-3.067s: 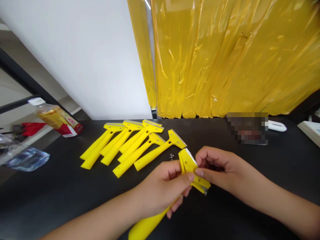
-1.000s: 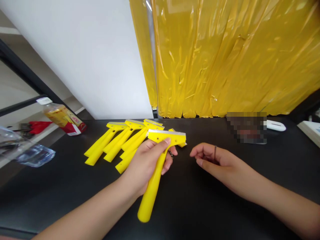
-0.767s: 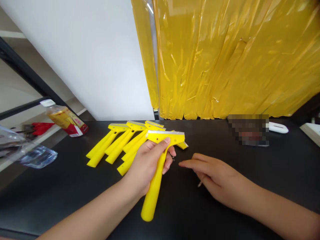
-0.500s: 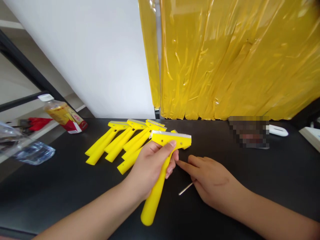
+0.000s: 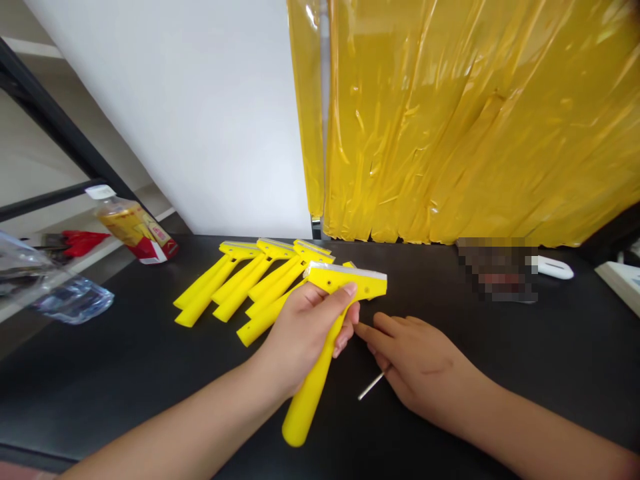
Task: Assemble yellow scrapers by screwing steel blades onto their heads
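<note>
My left hand (image 5: 313, 327) is closed around the neck of a yellow scraper (image 5: 313, 393), thumb pressed on its head near two small holes. The scraper's wide head and pale blade edge point away from me, and its handle slants down toward me. Just right of it, my right hand (image 5: 417, 357) is closed with a thin metal rod (image 5: 371, 387) sticking out below the fingers; its other end is hidden. That index finger reaches to the left hand's fingertips. Behind my left hand, several more yellow scrapers (image 5: 243, 283) lie in a row on the black table (image 5: 150, 393).
A drink bottle (image 5: 133, 227) leans at the left, behind a clear plastic container (image 5: 75, 297). White board (image 5: 200, 120) and yellow plastic sheeting (image 5: 465, 127) stand along the back. A blurred-out item (image 5: 495, 270) and a white object (image 5: 554, 267) lie at the right.
The whole view has shifted slightly. Both hands keep nearly the same pose, the scraper still in the left and the rod still in the right, its angle a little steeper.
</note>
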A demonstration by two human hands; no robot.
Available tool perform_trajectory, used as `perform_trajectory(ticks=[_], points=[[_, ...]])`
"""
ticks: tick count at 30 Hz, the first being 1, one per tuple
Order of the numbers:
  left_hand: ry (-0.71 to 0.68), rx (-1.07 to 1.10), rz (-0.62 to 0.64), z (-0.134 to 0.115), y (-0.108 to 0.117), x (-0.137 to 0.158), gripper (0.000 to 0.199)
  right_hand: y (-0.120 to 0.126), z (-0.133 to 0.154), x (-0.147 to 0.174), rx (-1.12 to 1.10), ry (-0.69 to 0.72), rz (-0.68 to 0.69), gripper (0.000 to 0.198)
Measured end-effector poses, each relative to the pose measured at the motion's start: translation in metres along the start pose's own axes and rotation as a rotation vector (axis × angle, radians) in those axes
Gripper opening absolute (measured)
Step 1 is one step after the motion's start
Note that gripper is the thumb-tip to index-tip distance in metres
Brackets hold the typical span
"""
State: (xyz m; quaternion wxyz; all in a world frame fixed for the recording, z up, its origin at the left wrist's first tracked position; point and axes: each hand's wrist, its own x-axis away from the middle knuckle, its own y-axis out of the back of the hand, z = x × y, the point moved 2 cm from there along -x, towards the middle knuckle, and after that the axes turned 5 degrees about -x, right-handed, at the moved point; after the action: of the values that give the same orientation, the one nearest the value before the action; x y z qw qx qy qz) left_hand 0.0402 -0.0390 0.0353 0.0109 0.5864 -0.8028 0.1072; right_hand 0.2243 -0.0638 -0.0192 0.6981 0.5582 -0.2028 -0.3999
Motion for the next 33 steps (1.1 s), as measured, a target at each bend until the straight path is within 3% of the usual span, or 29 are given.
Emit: perform_trajectory(ticks=[6, 11, 13, 17, 20, 25, 33], points=[[0.015, 0.023, 0.006, 0.004, 0.001, 0.001, 0.039, 0.005, -0.011, 0.003, -0.376, -0.132, -0.03, 0.015], [0.041, 0.079, 0.062, 0.006, -0.001, 0.002, 0.04, 0.013, -0.017, 0.005, -0.532, -0.221, -0.048, 0.016], [0.058, 0.1, 0.1, 0.008, -0.003, 0.003, 0.039, 0.021, -0.02, 0.006, -0.774, -0.339, -0.072, 0.021], [0.083, 0.083, 0.228, 0.013, -0.012, 0.01, 0.039, 0.032, -0.016, 0.009, -1.579, -0.604, -0.147, 0.03], [0.083, 0.055, 0.283, 0.017, -0.018, 0.014, 0.042, 0.034, -0.008, 0.012, -1.858, -0.626, -0.073, 0.027], [0.039, 0.012, 0.222, 0.013, -0.014, 0.012, 0.042, 0.035, -0.006, 0.017, -2.023, -0.522, -0.029, 0.027], [0.002, -0.038, 0.242, 0.009, -0.006, 0.004, 0.042, 0.042, -0.004, 0.019, -2.013, -0.462, 0.013, 0.027]])
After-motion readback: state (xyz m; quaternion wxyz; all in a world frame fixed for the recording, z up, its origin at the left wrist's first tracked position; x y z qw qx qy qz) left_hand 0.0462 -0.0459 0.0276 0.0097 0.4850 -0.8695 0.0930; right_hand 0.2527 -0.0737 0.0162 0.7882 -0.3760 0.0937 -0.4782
